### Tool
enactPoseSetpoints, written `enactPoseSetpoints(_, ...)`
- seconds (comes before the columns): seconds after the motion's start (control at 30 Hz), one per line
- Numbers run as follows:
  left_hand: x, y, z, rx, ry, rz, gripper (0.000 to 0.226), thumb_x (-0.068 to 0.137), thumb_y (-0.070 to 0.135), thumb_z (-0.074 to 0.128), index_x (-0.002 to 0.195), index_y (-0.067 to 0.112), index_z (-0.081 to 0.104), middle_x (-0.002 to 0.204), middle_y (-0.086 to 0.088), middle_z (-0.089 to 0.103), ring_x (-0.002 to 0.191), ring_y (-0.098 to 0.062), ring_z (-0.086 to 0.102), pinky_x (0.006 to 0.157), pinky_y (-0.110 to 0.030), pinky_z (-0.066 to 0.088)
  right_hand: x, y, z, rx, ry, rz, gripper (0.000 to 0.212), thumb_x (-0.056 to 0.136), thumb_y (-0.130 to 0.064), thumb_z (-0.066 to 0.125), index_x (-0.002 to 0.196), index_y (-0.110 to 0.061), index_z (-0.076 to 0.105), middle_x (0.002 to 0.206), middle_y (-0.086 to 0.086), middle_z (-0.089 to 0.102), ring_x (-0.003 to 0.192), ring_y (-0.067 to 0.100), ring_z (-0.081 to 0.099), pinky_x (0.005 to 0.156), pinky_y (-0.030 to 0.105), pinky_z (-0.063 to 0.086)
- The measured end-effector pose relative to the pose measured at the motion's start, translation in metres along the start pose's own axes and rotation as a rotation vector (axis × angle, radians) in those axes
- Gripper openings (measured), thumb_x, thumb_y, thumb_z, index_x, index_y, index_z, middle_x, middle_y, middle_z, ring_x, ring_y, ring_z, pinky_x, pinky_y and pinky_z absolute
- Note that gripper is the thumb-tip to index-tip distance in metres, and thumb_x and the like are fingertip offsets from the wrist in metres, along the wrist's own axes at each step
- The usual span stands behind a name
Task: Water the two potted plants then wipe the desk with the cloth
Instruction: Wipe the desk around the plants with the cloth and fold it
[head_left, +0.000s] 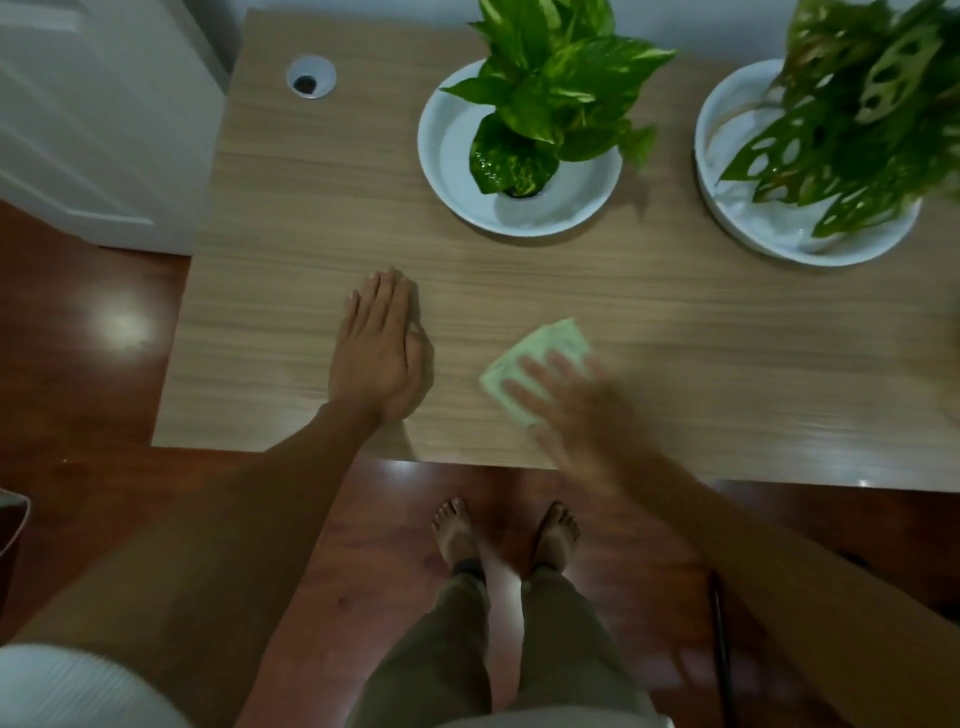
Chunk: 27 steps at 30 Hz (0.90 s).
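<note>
The left hand is lying flat on the desk, its fingers straight and together, holding nothing. Just to the right, the right hand is pressing flat with spread fingers on the pale green cloth, and it is looking blurred. Behind them, two potted plants are standing in white pots, the left plant near the middle and the right plant at the edge.

Bare arms, seemingly olive trousers, barefoot.

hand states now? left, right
Left hand: open, flat on the desk, holding nothing.
Right hand: open, fingers spread, pressing the green cloth on the desk; motion-blurred.
</note>
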<state>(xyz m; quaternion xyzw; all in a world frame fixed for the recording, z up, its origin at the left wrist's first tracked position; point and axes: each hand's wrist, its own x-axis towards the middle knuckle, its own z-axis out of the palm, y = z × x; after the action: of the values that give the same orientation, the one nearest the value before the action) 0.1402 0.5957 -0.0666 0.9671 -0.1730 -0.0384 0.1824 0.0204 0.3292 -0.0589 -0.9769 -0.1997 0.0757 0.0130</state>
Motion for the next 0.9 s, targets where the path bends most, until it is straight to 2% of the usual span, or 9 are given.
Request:
enactPoseSetpoints(0.07, 0.002, 0.01, 0.004, -0.011, -0.02, 0.023, 0.063, 0.103, 0.032, 0.02, 0.16, 0.005, 0.025, 0.17, -0.013, 0.02, 0.16, -0.024, 0.009, 0.13, -0.044, 0.005, 0.007, 0.046, -0.002, 0.014, 0.032, 0.243, 0.061, 0.104, -0.044, 0.034, 0.163, -0.034, 0.025, 0.168, 0.003, 0.036, 0.153, 0.035, 0.036, 0.12, 0.059, 0.029)
enactPoseSetpoints(0.17, 0.006, 0.029, 0.013, -0.016, -0.042, 0.048, 0.064, 0.103, 0.034, 0.02, 0.161, 0.007, 0.024, 0.171, -0.012, 0.017, 0.16, -0.024, 0.008, 0.13, -0.045, 0.005, 0.062, 0.053, -0.013, 0.147, 0.096, 0.53, 0.06, 0.106, -0.049, 0.021, 0.165, -0.039, 0.015, 0.175, -0.004, 0.016, 0.162, 0.028, 0.014, 0.129, 0.055, 0.011)
enactPoseSetpoints(0.27, 0.007, 0.043, 0.024, 0.01, -0.043, 0.033, 0.063, 0.104, 0.033, 0.021, 0.162, 0.007, 0.022, 0.171, -0.011, 0.016, 0.16, -0.024, 0.008, 0.13, -0.044, 0.003, 0.07, 0.008, -0.016, 0.168, 0.06, 0.397, 0.061, 0.108, -0.049, 0.019, 0.167, -0.035, 0.014, 0.176, -0.004, 0.012, 0.163, 0.028, 0.008, 0.129, 0.056, 0.01)
enactPoseSetpoints(0.4, 0.005, 0.045, 0.035, 0.075, -0.032, 0.041, 0.062, 0.104, 0.03, 0.028, 0.161, 0.005, 0.021, 0.17, -0.013, 0.018, 0.16, -0.026, 0.011, 0.13, -0.044, 0.004, -0.036, 0.017, 0.005, 0.038, 0.001, 0.061, 0.058, 0.107, -0.046, 0.034, 0.164, -0.033, 0.03, 0.173, -0.001, 0.024, 0.16, 0.029, 0.021, 0.128, 0.054, 0.017)
enactPoseSetpoints(0.53, 0.005, 0.046, 0.035, 0.075, 0.005, 0.045, 0.062, 0.104, 0.026, 0.033, 0.161, 0.004, 0.022, 0.17, -0.014, 0.02, 0.159, -0.026, 0.012, 0.13, -0.046, 0.006, -0.034, 0.101, -0.004, 0.034, -0.001, 0.407, 0.06, 0.106, -0.048, 0.027, 0.164, -0.038, 0.017, 0.173, 0.0, 0.024, 0.159, 0.032, 0.024, 0.123, 0.058, 0.024)
enactPoseSetpoints(0.63, 0.005, 0.047, 0.034, 0.09, -0.012, 0.044, 0.062, 0.104, 0.028, 0.029, 0.161, 0.005, 0.02, 0.17, -0.013, 0.017, 0.16, -0.025, 0.009, 0.13, -0.045, 0.004, 0.038, 0.105, -0.019, 0.176, 0.038, 0.628, 0.06, 0.108, -0.05, 0.018, 0.166, -0.04, 0.008, 0.176, -0.004, 0.007, 0.163, 0.027, 0.006, 0.129, 0.055, 0.005)
enactPoseSetpoints(0.73, 0.006, 0.048, 0.034, 0.087, -0.031, 0.033, 0.064, 0.103, 0.03, 0.025, 0.162, 0.006, 0.019, 0.171, -0.012, 0.015, 0.16, -0.024, 0.007, 0.13, -0.045, 0.003, 0.056, 0.061, -0.017, 0.16, 0.044, 0.477, 0.061, 0.108, -0.05, 0.016, 0.167, -0.036, 0.011, 0.176, -0.003, 0.01, 0.163, 0.029, 0.008, 0.129, 0.054, 0.007)
enactPoseSetpoints(0.83, 0.007, 0.052, 0.034, 0.111, -0.017, 0.024, 0.065, 0.101, 0.03, 0.029, 0.16, 0.004, 0.023, 0.17, -0.015, 0.019, 0.159, -0.027, 0.012, 0.129, -0.048, 0.005, -0.022, 0.036, -0.001, 0.051, 0.026, 0.131, 0.058, 0.109, -0.046, 0.031, 0.165, -0.033, 0.025, 0.174, -0.003, 0.021, 0.161, 0.027, 0.017, 0.129, 0.052, 0.013)
enactPoseSetpoints(0.9, 0.008, 0.059, 0.032, 0.125, -0.019, 0.054, 0.067, 0.099, 0.031, 0.03, 0.16, 0.004, 0.023, 0.17, -0.015, 0.02, 0.159, -0.027, 0.013, 0.129, -0.049, 0.004, -0.081, 0.062, 0.006, 0.022, -0.022, 0.004, 0.056, 0.109, -0.045, 0.033, 0.164, -0.033, 0.03, 0.173, -0.002, 0.023, 0.161, 0.027, 0.019, 0.129, 0.053, 0.015)
